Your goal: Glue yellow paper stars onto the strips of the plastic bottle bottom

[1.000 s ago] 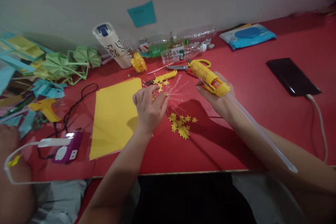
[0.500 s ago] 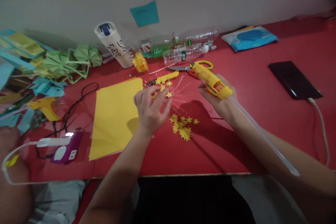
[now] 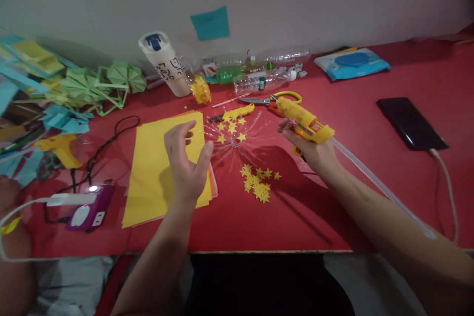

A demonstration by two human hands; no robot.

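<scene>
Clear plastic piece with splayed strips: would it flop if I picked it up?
The clear plastic piece probably feels light, looking thin and see-through. Its long, narrow strips would likely bend and wobble, since they spread separately.

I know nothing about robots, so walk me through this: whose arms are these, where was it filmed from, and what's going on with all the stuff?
There is no robot here, just a person's two bare hands, seen by a camera worn on that person's head, looking forward and down. The right hand holds a yellow glue gun, with a long clear glue stick poking out behind. The left hand is open over yellow paper, with nothing visible in it. On the red table, between the hands, is clear plastic cut into fanned strips, with small yellow stars on or beside it and a pile of stars nearer the person. Farther back are scissors and plastic bottles.
</scene>
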